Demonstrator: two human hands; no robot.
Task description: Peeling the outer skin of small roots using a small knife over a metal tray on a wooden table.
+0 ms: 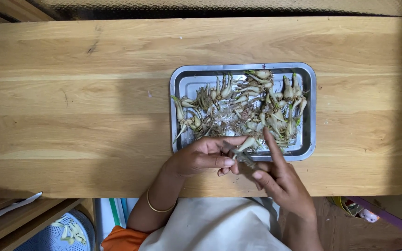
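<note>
one metal tray sits on one wooden table, heaped with small pale bulbs, too tangled to count. the left hand pinches one bulb at the tray's near edge. the right hand grips a small knife, forefinger straight; its blade is hard to make out.

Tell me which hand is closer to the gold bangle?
Left. The bangle sits on the wrist just below the left hand. The right hand is farther to the right, beside the metal tray, gripping a small knife.
</note>
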